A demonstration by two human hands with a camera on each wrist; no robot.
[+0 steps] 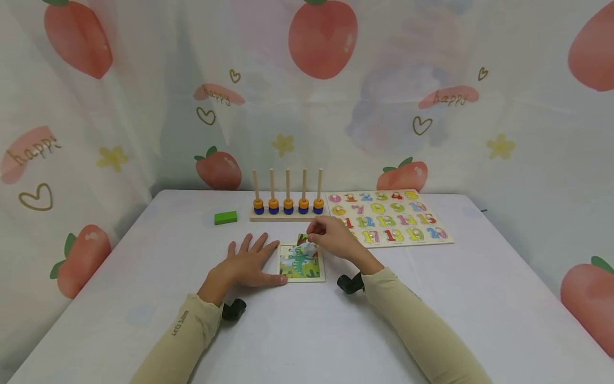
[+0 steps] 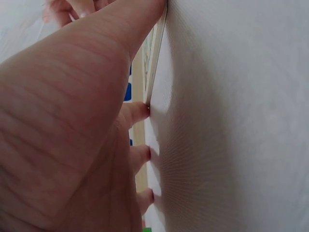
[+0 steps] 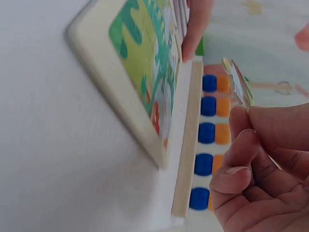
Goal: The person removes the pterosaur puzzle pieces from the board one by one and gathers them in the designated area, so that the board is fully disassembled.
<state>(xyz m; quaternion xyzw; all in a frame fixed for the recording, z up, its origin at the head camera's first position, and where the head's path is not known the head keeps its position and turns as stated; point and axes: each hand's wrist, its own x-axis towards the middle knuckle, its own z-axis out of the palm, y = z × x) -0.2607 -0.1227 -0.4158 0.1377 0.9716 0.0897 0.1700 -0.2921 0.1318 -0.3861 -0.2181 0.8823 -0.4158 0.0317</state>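
Note:
A small square jigsaw puzzle (image 1: 299,266) with a green dinosaur picture lies in a pale frame on the table. My left hand (image 1: 244,268) rests with spread fingers at its left side, thumb on the near left corner of the frame and index fingertip by the far left one. Over the puzzle's far right part, my right hand (image 1: 337,240) pinches a thin puzzle piece (image 3: 240,84) between thumb and index finger. In the right wrist view this piece stands tilted, clear of the frame, mostly edge-on.
Behind the puzzle stands a wooden peg rack (image 1: 288,218) with blue and orange beads on its pegs. A green block (image 1: 225,217) lies to its left. At the back right is a number board (image 1: 390,218). A patterned curtain (image 1: 307,122) hangs behind the white table (image 1: 297,336).

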